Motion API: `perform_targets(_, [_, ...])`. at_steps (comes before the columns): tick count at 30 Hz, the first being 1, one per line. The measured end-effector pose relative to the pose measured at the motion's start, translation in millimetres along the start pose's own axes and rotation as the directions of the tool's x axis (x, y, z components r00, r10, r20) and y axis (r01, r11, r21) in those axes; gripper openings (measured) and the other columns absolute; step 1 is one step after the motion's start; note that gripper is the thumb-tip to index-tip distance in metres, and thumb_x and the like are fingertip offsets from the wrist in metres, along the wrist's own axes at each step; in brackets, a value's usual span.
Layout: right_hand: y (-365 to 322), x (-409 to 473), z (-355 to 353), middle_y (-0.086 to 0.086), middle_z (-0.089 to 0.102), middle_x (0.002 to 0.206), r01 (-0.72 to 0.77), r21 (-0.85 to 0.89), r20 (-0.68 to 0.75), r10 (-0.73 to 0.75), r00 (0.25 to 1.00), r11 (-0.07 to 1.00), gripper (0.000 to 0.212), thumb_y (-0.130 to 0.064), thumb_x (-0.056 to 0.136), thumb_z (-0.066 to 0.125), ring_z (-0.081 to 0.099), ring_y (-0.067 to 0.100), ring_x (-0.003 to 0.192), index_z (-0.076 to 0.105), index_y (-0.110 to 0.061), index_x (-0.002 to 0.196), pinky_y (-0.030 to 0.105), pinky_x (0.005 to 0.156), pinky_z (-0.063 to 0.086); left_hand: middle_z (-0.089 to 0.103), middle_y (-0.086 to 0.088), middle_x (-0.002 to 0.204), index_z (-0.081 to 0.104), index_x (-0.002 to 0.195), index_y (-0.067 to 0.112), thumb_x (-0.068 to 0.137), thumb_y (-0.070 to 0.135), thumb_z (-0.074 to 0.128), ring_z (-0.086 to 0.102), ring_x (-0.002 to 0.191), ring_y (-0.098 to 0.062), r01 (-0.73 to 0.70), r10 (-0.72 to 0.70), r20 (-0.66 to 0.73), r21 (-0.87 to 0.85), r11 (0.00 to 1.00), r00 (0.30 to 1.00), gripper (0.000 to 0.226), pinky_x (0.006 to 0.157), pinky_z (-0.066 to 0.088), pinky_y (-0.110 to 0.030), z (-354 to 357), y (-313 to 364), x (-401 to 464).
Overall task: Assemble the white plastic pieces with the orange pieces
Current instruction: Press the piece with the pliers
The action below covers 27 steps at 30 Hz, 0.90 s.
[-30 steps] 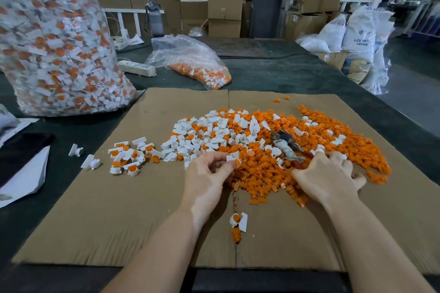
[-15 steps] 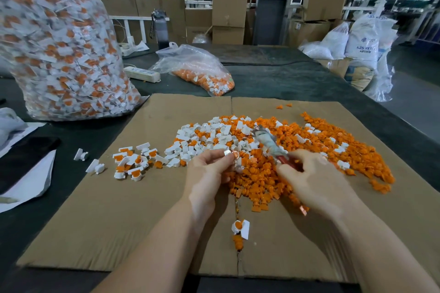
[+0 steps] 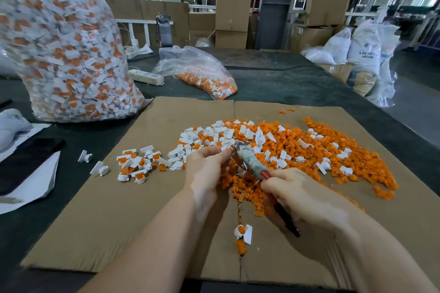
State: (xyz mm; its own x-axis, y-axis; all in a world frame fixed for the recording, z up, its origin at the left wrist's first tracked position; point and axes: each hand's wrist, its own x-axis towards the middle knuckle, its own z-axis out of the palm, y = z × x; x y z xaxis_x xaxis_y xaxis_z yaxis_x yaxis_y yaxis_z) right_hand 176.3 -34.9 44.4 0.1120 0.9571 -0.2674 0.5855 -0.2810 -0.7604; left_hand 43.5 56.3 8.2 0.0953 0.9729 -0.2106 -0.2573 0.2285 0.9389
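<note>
Pinching a small piece in my left hand (image 3: 207, 166) while my right hand (image 3: 297, 195) grips the pliers (image 3: 247, 162) by the handles.
The white pieces (image 3: 214, 135) and orange pieces (image 3: 309, 150) heap on the cardboard (image 3: 119, 221); they look light, stiff and slippery, best held by the flat tab.

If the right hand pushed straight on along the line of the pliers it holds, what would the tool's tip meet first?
The right hand aims the pliers up and left at the left hand's fingertips, which pinch a small piece hard to make out. That piece comes first, probably; depth is unclear. The mixed pile lies beyond.
</note>
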Motion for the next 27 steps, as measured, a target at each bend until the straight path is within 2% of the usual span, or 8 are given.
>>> perform_targets(4, [0, -2, 4, 0.001, 0.052, 0.063, 0.07, -0.108, -0.062, -0.077, 0.995, 0.992, 0.025, -0.029, 0.094, 0.045, 0.047, 0.015, 0.055, 0.05, -0.015, 0.074, 0.029, 0.055, 0.037, 0.064, -0.006, 0.072, 0.062, 0.075, 0.009, 0.085, 0.002, 0.065, 0.057, 0.06, -0.01, 0.0, 0.0, -0.005, -0.024, 1.0, 1.0, 0.012, 0.052, 0.049, -0.015, 2, -1, 0])
perform_targets(11, [4, -2, 12, 0.001, 0.044, 0.071, 0.11, -0.214, -0.181, -0.15, 0.972, 0.971, 0.025, -0.031, 0.095, 0.046, 0.04, 0.015, 0.056, 0.042, -0.015, 0.076, 0.026, 0.053, 0.03, 0.063, -0.009, 0.075, 0.062, 0.076, 0.007, 0.085, 0.001, 0.063, 0.057, 0.058, -0.009, -0.001, 0.0, -0.019, -0.05, 0.999, 1.0, 0.011, 0.052, 0.051, -0.015, 6, -2, -3])
perform_targets(14, [9, -2, 16, -0.001, 0.047, 0.075, 0.103, -0.233, -0.231, -0.158, 0.96, 0.967, 0.026, -0.04, 0.092, 0.049, 0.043, 0.012, 0.06, 0.045, -0.02, 0.076, 0.024, 0.054, 0.03, 0.064, -0.007, 0.073, 0.063, 0.083, 0.006, 0.085, 0.002, 0.063, 0.058, 0.051, -0.005, 0.0, -0.001, -0.02, -0.052, 0.999, 1.0, 0.004, 0.049, 0.049, -0.014, 5, -2, -3])
perform_targets(16, [15, -3, 16, -0.001, 0.052, 0.081, 0.098, -0.162, -0.262, -0.138, 0.955, 0.982, 0.028, -0.05, 0.085, 0.056, 0.05, 0.013, 0.066, 0.052, -0.022, 0.084, 0.023, 0.058, 0.034, 0.065, -0.006, 0.07, 0.064, 0.086, 0.005, 0.086, 0.003, 0.063, 0.059, 0.051, -0.004, 0.006, -0.007, -0.016, -0.07, 0.998, 1.0, 0.002, 0.051, 0.051, -0.016, 2, -4, -5])
perform_targets(20, [31, 3, 6, -0.002, 0.059, 0.094, 0.0, -0.105, -0.451, -0.047, 0.891, 0.995, 0.04, -0.051, 0.072, 0.069, 0.058, 0.016, 0.08, 0.057, -0.025, 0.099, 0.032, 0.067, 0.048, 0.061, -0.002, 0.062, 0.065, 0.088, 0.008, 0.087, 0.006, 0.063, 0.056, 0.056, -0.01, -0.05, 0.05, 0.013, 0.004, 0.999, 0.999, 0.003, 0.069, 0.051, -0.029, -8, -13, -10])
perform_targets(22, [39, 9, -1, 0.0, 0.059, 0.1, -0.091, -0.198, -0.582, -0.043, 0.812, 0.976, 0.043, -0.048, 0.073, 0.069, 0.055, 0.017, 0.089, 0.058, -0.023, 0.106, 0.032, 0.071, 0.046, 0.061, 0.004, 0.058, 0.067, 0.081, 0.018, 0.089, 0.009, 0.062, 0.057, 0.054, -0.005, -0.173, 0.171, 0.029, 0.169, 0.97, 0.985, 0.014, 0.062, 0.051, -0.021, -10, -19, -13])
perform_targets(25, [51, 16, -13, 0.008, 0.058, 0.108, -0.234, -0.334, -0.692, -0.069, 0.719, 0.913, 0.054, -0.05, 0.076, 0.068, 0.052, 0.025, 0.101, 0.059, -0.014, 0.115, 0.034, 0.077, 0.041, 0.066, 0.006, 0.072, 0.07, 0.089, 0.023, 0.091, 0.01, 0.059, 0.058, 0.061, 0.0, -0.285, 0.276, 0.075, 0.291, 0.913, 0.958, 0.017, 0.064, 0.049, -0.014, -10, -25, -16])
perform_targets(27, [57, 20, -18, 0.012, 0.059, 0.109, -0.296, -0.406, -0.7, -0.085, 0.709, 0.865, 0.059, -0.054, 0.077, 0.065, 0.052, 0.028, 0.104, 0.06, -0.011, 0.116, 0.036, 0.081, 0.042, 0.068, 0.001, 0.09, 0.069, 0.109, 0.014, 0.092, 0.012, 0.058, 0.063, 0.081, -0.007, -0.304, 0.291, 0.092, 0.363, 0.881, 0.952, 0.02, 0.081, 0.051, -0.02, -9, -27, -17])
